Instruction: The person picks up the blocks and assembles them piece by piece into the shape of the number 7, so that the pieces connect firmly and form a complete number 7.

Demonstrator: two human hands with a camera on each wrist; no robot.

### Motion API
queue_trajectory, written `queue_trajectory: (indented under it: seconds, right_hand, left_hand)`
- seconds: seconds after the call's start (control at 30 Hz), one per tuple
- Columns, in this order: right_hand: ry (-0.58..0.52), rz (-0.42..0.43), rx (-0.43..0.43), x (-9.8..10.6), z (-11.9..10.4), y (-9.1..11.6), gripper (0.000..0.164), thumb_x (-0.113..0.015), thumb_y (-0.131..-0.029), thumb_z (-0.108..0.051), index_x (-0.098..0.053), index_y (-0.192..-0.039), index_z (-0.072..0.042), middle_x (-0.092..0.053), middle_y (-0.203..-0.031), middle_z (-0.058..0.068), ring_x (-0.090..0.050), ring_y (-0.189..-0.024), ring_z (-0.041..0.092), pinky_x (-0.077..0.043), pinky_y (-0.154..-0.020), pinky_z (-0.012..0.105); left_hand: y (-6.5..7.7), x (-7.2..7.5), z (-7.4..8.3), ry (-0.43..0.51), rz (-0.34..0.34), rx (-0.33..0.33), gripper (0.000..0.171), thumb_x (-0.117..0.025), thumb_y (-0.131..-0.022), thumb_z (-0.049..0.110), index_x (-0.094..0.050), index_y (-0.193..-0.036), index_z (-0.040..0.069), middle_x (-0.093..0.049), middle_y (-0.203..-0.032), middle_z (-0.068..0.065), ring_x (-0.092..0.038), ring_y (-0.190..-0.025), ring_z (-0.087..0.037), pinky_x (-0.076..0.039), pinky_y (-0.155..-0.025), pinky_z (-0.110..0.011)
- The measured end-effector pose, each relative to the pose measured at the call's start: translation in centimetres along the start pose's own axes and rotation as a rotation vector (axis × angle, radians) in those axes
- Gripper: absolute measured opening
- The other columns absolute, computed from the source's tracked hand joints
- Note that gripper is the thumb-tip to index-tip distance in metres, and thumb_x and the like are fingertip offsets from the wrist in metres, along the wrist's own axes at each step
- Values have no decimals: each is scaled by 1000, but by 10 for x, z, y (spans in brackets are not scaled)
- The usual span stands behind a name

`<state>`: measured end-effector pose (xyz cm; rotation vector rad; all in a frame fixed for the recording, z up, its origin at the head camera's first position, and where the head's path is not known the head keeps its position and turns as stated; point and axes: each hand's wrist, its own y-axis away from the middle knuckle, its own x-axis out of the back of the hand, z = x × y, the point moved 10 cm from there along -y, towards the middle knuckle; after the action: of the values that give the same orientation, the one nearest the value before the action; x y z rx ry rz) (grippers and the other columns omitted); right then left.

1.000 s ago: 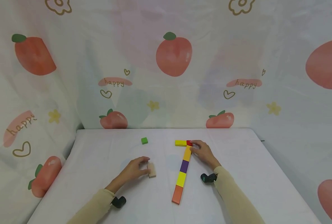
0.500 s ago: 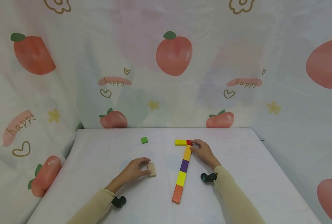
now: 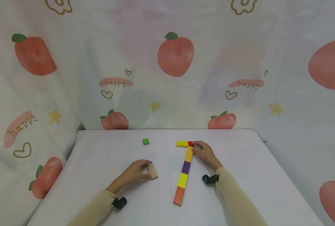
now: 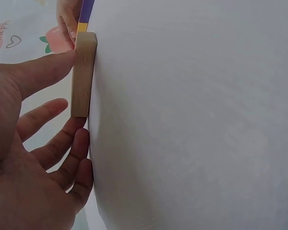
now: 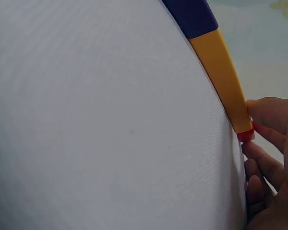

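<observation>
On the table my left hand holds a plain wooden block between its thumb and a finger. In the left wrist view the thumb presses the side of this wooden block, and a fingertip meets its lower end. My right hand is at the far corner of a row of blocks. Its fingers hold a small red block, while the thumb touches the end of an orange-yellow block. In the right wrist view the red block is partly hidden behind the orange-yellow one.
From the corner, a purple block, a yellow block and an orange block run toward me. Another yellow block lies left of the red one. A green cube stands alone at the back left.
The wooden block has turned slightly, its far end swinging left, as the left hand's fingers shift a little. My right hand and the row of blocks stay still.
</observation>
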<state>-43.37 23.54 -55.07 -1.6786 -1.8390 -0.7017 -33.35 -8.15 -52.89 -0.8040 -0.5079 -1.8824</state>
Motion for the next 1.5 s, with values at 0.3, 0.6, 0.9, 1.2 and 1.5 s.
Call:
queue_trajectory:
  seconds: [0.3, 0.6, 0.9, 1.2, 1.5]
  right_hand:
    - [-12, -3, 4, 1, -3, 2, 43, -62, -95, -26, -57, -136, -14, -49, -147, 15, -38, -141, 37, -27, -117, 57]
    - [-14, 6, 15, 1, -4, 3, 42, -63, -95, -25, -58, -135, -14, -50, -146, 15, -38, -141, 37, -29, -116, 56]
    - [-16, 6, -6, 1, -3, 2, 43, -63, -95, -26, -58, -136, -15, -49, -147, 14, -38, -141, 37, -28, -117, 57]
    - [-1, 6, 11, 0, -2, 1, 43, -62, -96, -27, -56, -137, -14, -49, -147, 16, -38, -140, 38, -28, -116, 58]
    - [5, 1, 13, 0, -2, 1, 44, -62, -96, -28, -56, -137, -14, -49, -147, 16, -38, -140, 38, -28, -116, 58]
  left_hand:
    - [-1, -3, -1, -27, -9, -7, 52, -82, -79, 27, -64, -125, 12, -66, -116, -6, -60, -111, -24, -48, -96, -46]
    - [-2, -2, 1, -47, -13, 7, 43, -82, -78, 18, -65, -118, 13, -65, -105, -1, -57, -99, -16, -49, -86, -38]
    - [-5, -7, -4, -94, -23, -66, 34, -79, -83, 20, -69, -115, 15, -61, -93, 6, -53, -89, -11, -47, -79, -31]
    - [-2, -5, -4, -71, -24, -78, 31, -78, -83, 19, -68, -113, 15, -60, -90, 8, -54, -86, -9, -47, -78, -28]
    - [-5, 5, -4, -51, -1, -35, 31, -78, -83, 19, -67, -112, 17, -61, -93, 6, -54, -88, -10, -47, -78, -29]
